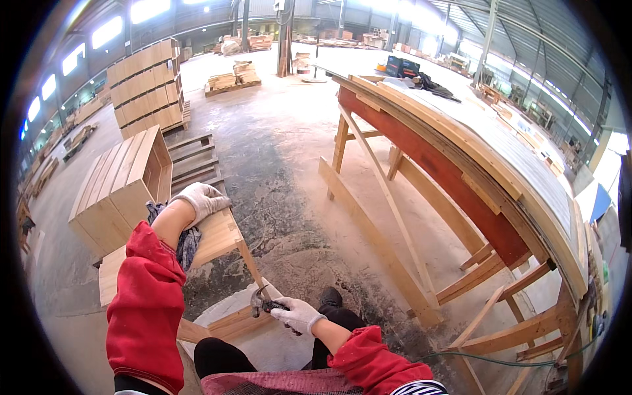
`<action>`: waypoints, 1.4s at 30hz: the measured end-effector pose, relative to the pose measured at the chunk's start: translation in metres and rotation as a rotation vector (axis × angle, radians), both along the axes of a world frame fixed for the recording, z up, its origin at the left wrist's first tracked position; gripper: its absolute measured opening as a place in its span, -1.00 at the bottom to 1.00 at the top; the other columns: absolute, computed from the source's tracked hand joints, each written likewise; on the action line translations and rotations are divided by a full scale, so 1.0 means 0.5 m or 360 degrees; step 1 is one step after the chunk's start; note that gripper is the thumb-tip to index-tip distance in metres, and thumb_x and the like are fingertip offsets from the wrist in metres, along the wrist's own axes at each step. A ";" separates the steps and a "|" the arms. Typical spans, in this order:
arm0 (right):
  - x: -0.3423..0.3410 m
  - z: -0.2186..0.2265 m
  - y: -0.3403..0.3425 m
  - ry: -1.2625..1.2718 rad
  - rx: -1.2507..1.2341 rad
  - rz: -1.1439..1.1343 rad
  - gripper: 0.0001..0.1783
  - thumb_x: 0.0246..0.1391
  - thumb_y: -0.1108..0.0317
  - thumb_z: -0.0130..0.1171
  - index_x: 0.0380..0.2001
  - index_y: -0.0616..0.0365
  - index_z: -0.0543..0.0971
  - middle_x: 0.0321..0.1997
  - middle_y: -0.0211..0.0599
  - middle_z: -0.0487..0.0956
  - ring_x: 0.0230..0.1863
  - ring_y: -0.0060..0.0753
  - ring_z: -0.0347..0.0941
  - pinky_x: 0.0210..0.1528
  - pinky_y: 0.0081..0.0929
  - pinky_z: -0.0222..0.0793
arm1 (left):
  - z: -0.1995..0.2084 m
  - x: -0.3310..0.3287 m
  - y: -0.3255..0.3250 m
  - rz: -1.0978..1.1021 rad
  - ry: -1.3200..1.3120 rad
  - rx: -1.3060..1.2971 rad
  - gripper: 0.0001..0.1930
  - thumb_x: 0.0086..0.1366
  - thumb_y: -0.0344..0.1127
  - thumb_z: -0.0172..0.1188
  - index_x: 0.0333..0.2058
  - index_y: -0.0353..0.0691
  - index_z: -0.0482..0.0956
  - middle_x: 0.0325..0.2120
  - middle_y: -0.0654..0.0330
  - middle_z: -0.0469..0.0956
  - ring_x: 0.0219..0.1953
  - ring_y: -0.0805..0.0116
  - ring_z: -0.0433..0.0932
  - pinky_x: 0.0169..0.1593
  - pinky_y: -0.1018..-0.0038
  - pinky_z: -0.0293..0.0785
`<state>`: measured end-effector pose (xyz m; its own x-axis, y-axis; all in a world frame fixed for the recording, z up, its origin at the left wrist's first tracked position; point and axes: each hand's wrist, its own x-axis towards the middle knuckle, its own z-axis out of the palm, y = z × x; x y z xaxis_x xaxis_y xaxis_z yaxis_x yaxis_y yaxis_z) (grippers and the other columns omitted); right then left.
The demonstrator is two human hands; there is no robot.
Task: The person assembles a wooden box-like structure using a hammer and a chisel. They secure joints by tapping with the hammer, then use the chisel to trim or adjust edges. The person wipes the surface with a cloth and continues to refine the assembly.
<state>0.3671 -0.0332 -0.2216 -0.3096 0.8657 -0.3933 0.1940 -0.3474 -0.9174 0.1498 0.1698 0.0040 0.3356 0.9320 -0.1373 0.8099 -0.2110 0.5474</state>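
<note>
My left hand (203, 201), in a whitish work glove, rests on the top corner of a light wooden box (219, 236), its fingers bent over the edge. A crumpled dark patterned cloth (189, 247) lies on the box under my left forearm. In my gloved right hand (299, 315), closed around the dark handle, is a claw hammer (257, 302). Its metal head is beside the lower end of the box's upright edge, above a pale sheet on the floor. Whether the head touches the wood I cannot tell. The box's lower boards (240, 321) show between my knees.
To the left sits another slatted wooden box (125, 184), near a pallet (194, 158). Tall stacked wooden boxes (146, 85) stand behind. A long workbench (434, 161) with diagonal braces runs along my right, with a green hose (487, 361) below. Wood stacks (234, 79) lie farther off.
</note>
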 end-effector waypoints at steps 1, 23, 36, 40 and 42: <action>-0.008 0.003 -0.002 -0.0007 0.0004 0.0005 -0.57 0.19 0.08 0.18 0.05 0.02 0.54 -0.54 -0.50 0.44 -0.59 -0.63 0.32 -0.56 -0.55 0.26 | -0.006 -0.004 -0.003 0.0093 -0.0050 0.0062 -0.57 0.26 0.07 0.23 -0.23 -0.23 0.72 -0.31 0.04 0.70 -0.26 0.08 0.63 -0.08 0.30 0.48; -0.018 -0.105 0.068 -0.0299 0.0517 -0.0808 -0.44 0.10 0.15 0.25 0.11 0.19 0.45 -0.30 -0.29 0.59 -0.34 -0.47 0.52 -0.27 -0.48 0.45 | -0.024 -0.353 -0.428 0.0354 -0.0369 0.1568 -0.89 0.09 -0.63 -0.01 -0.40 -0.40 0.48 -0.28 -0.07 0.55 -0.18 0.01 0.54 -0.02 0.24 0.46; -0.120 -0.026 0.031 -0.0038 0.1262 -0.0496 -0.34 0.13 0.32 0.23 0.28 0.11 0.26 0.13 0.01 0.49 0.14 -0.12 0.48 0.18 -0.26 0.37 | -0.686 -0.102 -0.394 0.0689 -0.1138 -0.0165 -0.23 0.12 -0.37 0.36 0.27 -0.33 0.19 -0.09 0.12 0.43 -0.29 0.39 0.52 -0.15 0.50 0.50; -0.147 -0.005 0.017 0.0374 0.0792 -0.0054 -0.29 0.08 0.42 0.25 0.30 0.11 0.27 0.21 -0.13 0.45 0.24 -0.25 0.38 0.32 -0.30 0.22 | -0.816 -0.100 -0.341 0.0683 -0.1553 -0.0234 -0.26 0.19 -0.25 0.34 0.27 -0.32 0.21 0.01 0.10 0.45 -0.05 0.29 0.50 0.01 0.41 0.46; -0.154 -0.007 0.015 0.0292 0.1148 0.0026 -0.30 0.03 0.41 0.25 0.27 0.13 0.32 0.19 -0.13 0.47 0.22 -0.22 0.40 0.29 -0.30 0.24 | -0.866 -0.150 -0.310 0.0999 -0.1149 -0.0319 -0.42 0.25 -0.30 0.26 0.19 -0.36 0.33 0.00 0.11 0.48 -0.04 0.26 0.51 0.02 0.38 0.46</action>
